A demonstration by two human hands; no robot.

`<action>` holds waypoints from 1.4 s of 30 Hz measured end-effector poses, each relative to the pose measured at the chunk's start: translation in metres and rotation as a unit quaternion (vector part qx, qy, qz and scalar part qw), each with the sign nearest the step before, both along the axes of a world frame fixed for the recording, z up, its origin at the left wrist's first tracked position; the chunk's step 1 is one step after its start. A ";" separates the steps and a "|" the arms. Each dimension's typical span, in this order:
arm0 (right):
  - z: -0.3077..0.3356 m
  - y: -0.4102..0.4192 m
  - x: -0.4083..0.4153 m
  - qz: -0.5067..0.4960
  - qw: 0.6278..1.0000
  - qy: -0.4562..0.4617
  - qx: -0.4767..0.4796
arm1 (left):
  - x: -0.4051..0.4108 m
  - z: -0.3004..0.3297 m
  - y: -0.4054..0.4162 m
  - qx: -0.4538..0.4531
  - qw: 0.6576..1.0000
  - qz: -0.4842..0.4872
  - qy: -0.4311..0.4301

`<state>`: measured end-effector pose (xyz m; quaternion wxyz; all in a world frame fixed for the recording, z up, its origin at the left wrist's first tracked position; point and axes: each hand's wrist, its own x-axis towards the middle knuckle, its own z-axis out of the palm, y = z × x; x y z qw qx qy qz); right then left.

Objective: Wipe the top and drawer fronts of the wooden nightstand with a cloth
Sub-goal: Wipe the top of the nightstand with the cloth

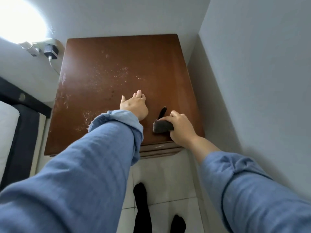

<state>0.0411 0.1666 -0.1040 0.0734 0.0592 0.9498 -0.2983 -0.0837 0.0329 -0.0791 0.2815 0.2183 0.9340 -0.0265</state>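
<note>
The wooden nightstand (117,64) stands in a corner, and I look down on its brown top, which shows pale dusty specks across the left and middle. My right hand (180,126) grips a bunched dark grey cloth (162,126) near the front right of the top; a dark strip of the cloth sticks out toward the back. My left hand (134,105) is over the middle front of the top with its fingers bent down onto the wood and nothing in it. Only the upper lip of the drawer front (159,148) shows below the top's front edge.
White walls close in behind and to the right of the nightstand. A wall socket with a black charger (50,51) and white cable sits at the left rear. A bed with a dark frame (20,125) borders the left. My dark-socked feet (141,199) stand on pale floor tiles.
</note>
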 end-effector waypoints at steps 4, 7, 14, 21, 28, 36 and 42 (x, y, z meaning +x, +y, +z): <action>0.002 -0.002 0.030 0.038 0.999 -0.026 0.003 | 0.006 -0.001 0.002 0.009 1.000 0.010 0.009; 0.010 -0.002 0.035 0.055 0.995 -0.082 -0.009 | 0.006 -0.001 0.001 0.001 1.000 0.010 0.004; 0.048 0.029 -0.010 -0.018 0.963 -0.232 -0.136 | -0.001 0.002 0.000 0.001 1.000 0.026 0.002; 0.057 0.039 -0.116 -0.171 0.950 -0.127 -0.229 | -0.062 0.008 -0.007 0.112 0.989 0.061 0.082; 0.044 0.031 -0.212 -0.167 0.976 -0.011 -0.137 | -0.137 -0.002 -0.008 0.068 0.995 0.008 0.071; 0.028 0.038 -0.328 -0.130 0.988 0.083 -0.029 | -0.180 -0.019 -0.008 0.011 0.997 0.000 0.082; 0.005 0.042 -0.397 -0.108 0.986 0.104 0.068 | -0.180 -0.028 -0.010 0.051 0.997 0.025 0.059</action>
